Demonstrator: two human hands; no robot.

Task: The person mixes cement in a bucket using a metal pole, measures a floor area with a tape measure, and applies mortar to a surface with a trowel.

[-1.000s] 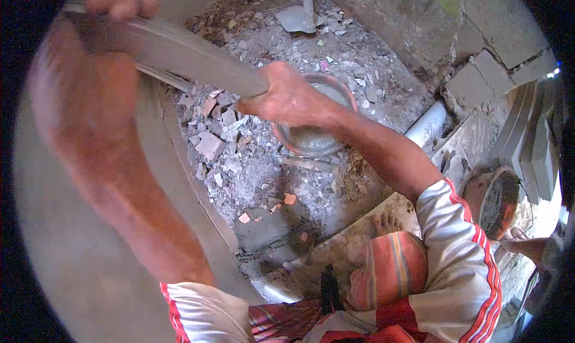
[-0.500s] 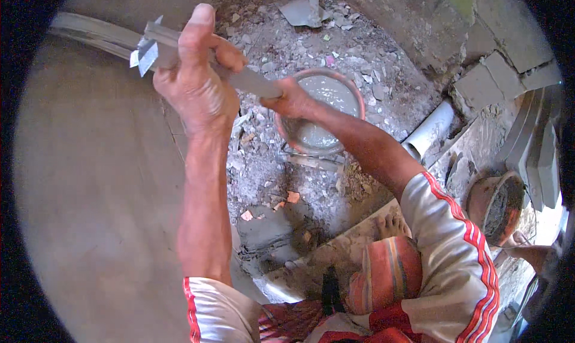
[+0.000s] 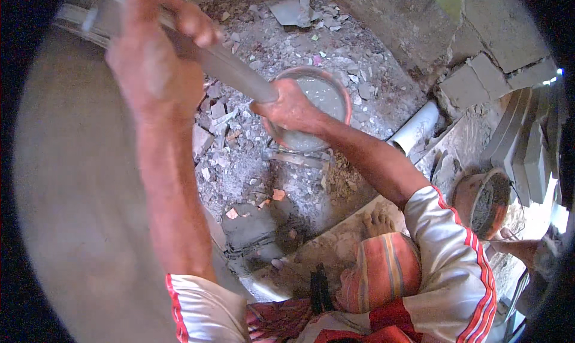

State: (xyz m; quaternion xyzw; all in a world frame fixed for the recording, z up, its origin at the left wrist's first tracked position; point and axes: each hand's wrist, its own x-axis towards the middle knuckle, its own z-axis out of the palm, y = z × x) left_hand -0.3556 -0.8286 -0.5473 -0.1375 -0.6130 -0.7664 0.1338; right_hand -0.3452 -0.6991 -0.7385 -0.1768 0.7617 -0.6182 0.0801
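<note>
A long grey bar [image 3: 233, 70] slants from the middle of the view up to the upper left. My right hand [image 3: 293, 106] is wrapped around its lower end, over a basin [image 3: 346, 97] of wet grey slurry. Farther up the bar is my left hand [image 3: 159, 58], blurred by motion, its fingers curled over the bar and its thumb pointing up. Beyond that hand, the bar's upper end lies near pale strips [image 3: 84, 20] against the smooth grey wall surface [image 3: 84, 193] on the left.
Rubble [image 3: 239, 133] covers the ground around the basin. A metal blade on a handle [image 3: 290, 14] lies at the back. To the right are a white pipe [image 3: 416, 127], a bucket of mortar [image 3: 464, 202], leaning grey slabs [image 3: 518, 157] and another person's limb [image 3: 515, 250].
Both hands have shifted left with the bar; my left hand has also risen toward the upper edge and looks larger. The whole scene has moved slightly left in view.
</note>
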